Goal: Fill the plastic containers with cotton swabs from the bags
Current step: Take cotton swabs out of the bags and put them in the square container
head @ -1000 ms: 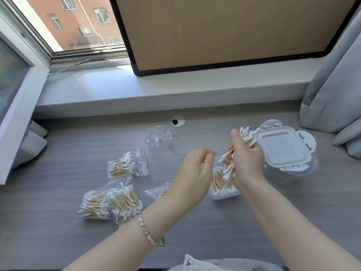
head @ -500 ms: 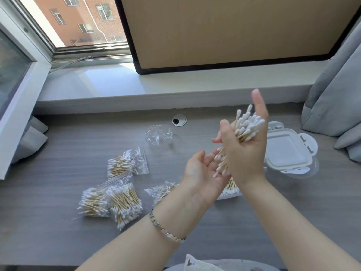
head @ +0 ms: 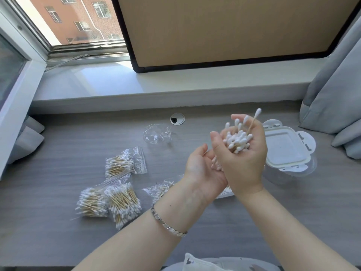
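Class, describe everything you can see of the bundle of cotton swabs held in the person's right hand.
The bundle of cotton swabs is a loose handful of thin, pale wooden-looking sticks with white cotton tips. It stands roughly upright in the right hand, tips fanned out above the curled fingers, one swab poking higher than the rest. Its lower ends rest against the open left hand, above the grey table, in front of the lidded container.

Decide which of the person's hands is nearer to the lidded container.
Right. The right hand, holding cotton swabs, is just beside the lidded container; the left hand sits farther away, beyond the right.
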Demonstrator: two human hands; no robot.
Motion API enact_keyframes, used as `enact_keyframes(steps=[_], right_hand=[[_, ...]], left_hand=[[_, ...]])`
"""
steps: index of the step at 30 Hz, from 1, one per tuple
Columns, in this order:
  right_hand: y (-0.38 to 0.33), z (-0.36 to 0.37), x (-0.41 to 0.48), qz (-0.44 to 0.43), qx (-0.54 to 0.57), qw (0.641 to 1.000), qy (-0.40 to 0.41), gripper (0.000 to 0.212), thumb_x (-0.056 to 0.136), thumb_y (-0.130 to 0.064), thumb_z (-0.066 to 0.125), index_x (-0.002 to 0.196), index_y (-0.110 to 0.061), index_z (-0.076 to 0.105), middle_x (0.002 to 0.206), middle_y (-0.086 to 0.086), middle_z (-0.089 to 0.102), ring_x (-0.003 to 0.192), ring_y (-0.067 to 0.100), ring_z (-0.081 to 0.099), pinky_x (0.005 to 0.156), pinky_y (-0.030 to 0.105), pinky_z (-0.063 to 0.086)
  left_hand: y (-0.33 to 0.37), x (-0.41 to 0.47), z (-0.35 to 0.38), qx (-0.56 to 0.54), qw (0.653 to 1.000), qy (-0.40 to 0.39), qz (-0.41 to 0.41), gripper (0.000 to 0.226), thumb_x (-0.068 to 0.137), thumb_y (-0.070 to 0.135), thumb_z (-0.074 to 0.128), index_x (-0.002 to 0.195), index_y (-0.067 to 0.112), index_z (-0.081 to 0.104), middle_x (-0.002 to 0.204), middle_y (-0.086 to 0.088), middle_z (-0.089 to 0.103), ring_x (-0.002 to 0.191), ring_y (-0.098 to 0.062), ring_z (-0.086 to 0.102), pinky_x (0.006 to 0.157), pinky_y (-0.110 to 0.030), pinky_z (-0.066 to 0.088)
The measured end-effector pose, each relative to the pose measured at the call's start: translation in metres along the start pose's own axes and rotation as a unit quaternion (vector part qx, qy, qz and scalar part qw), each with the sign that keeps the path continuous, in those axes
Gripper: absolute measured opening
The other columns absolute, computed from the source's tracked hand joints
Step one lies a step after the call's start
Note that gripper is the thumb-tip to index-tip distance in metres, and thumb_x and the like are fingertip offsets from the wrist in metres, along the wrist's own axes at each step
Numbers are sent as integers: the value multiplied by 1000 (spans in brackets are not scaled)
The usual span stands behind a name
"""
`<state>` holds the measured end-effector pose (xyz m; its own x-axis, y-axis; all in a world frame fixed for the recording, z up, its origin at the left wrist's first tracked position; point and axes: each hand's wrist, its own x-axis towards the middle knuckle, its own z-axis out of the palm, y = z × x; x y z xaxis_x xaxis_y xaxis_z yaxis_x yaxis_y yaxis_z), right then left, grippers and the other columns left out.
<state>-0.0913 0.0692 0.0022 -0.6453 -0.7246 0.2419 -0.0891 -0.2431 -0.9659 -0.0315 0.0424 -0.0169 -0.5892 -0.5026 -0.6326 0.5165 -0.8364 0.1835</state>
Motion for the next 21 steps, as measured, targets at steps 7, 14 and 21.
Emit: enact_keyframes(steps=[7, 14, 21], right_hand=[[3, -4, -7, 45, 12, 998, -46, 47, 56, -8, 76, 90, -34, 56, 76, -16, 58, 65, -3, 55, 67, 12, 48], [6, -22, -3, 207, -14, 971, -120, 14, 80, -7, 68, 69, -6, 58, 47, -5, 54, 42, 4, 51, 45, 16, 44], [29, -60, -43, 425, 39, 861, -276, 19, 80, 0, 65, 70, -10, 53, 49, -1, 46, 39, 8, 45, 43, 21, 43]], left_hand=[[-2, -9, 0, 74, 996, -52, 7, 42, 95, 28, 36, 88, 6, 70, 89, -10, 71, 79, -21, 70, 74, -27, 56], [0, -11, -21, 350, 930, -14, 111, 51, 98, 46, 19, 112, 18, 59, 99, 1, 68, 89, -11, 61, 95, -34, 42], [-15, -23, -38, 587, 765, -93, 249, 34, 91, 34, 37, 117, 23, 55, 118, 8, 59, 111, 1, 54, 96, -14, 41]])
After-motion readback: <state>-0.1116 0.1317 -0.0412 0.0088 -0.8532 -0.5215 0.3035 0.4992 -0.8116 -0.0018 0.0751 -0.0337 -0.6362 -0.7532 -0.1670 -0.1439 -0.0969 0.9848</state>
